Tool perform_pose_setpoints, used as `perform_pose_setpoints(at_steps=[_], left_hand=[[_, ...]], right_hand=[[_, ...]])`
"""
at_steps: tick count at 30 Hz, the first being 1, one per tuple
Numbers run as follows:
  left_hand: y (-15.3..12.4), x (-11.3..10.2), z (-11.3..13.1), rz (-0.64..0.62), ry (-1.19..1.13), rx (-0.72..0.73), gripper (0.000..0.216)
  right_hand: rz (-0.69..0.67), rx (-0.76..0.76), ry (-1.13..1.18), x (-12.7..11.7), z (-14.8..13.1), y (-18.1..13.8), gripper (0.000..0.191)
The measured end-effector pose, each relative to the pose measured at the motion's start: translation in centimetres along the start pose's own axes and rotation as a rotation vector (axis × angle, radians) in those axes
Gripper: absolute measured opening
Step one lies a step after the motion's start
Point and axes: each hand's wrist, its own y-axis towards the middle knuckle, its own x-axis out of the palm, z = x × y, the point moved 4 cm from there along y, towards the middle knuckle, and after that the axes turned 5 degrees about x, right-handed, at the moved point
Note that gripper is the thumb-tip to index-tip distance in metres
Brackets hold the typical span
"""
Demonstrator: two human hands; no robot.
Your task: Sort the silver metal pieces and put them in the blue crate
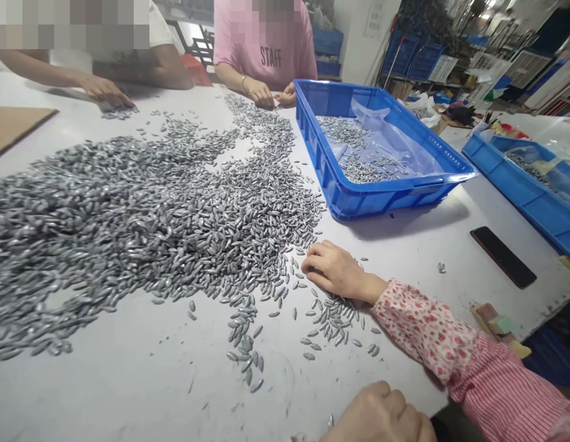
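Small silver-grey pieces, pointed-oval like seeds, lie in a broad pile [197, 215] on the white table. At the pile's right edge is my right hand [333, 270], in a floral sleeve, palm down with its fingers curled together. Its fingertips are low among loose pieces, and what they hold, if anything, is hidden. A small group of the pieces [335, 319] lies just below this hand's wrist. My left hand [381, 414] is closed in a fist at the bottom edge, partly cut off. One grey piece [331, 421] shows beside it; the inside of the fist is hidden.
A blue crate [381, 196] with a plastic liner and grey pieces stands beyond my right hand. Farther right are a phone [503, 256] and another blue crate [519, 184]. Two co-workers' hands [105, 92] work across the table. Cardboard [18, 129] lies far left.
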Motion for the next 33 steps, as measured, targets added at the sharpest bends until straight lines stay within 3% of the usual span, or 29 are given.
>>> perform_pose_setpoints(at_steps=[7, 12, 16, 22, 25, 28, 31, 33], left_hand=[[0.0, 0.7, 0.2, -0.016, 0.038, 0.059, 0.041], [-0.3, 1.4, 0.2, 0.139, 0.115, 0.026, 0.039], [-0.7, 1.9, 0.4, 0.151, 0.114, 0.052, 0.038], [-0.1, 0.2, -0.2, 0.086, 0.019, 0.029, 0.025], [0.1, -0.6, -0.4, 0.020, -0.022, 0.024, 0.022], [0.1, -0.9, -0.5, -0.066, -0.057, 0.031, 0.018], [0.0, -1.1, -0.3, -0.108, -0.068, 0.063, 0.015], [0.1, -1.2, -0.2, -0.103, -0.076, 0.072, 0.014]], right_hand=[[-0.008, -0.031, -0.103, -0.1, 0.4, 0.0, 0.018], [0.003, -0.052, -0.208, 0.0, 0.3, 0.2, 0.018], [-0.006, -0.034, -0.279, 0.1, 0.3, 0.3, 0.022], [-0.061, 0.121, -0.157, -0.6, 1.6, 0.0, 0.012], [-0.054, 0.170, -0.040, -2.3, 2.4, -0.3, 0.014], [0.076, 0.244, 0.141, -5.3, 4.0, -1.6, 0.018], [0.176, 0.308, 0.145, -8.1, 6.2, -4.4, 0.017], [0.167, 0.314, 0.107, -8.9, 7.3, -6.7, 0.014]])
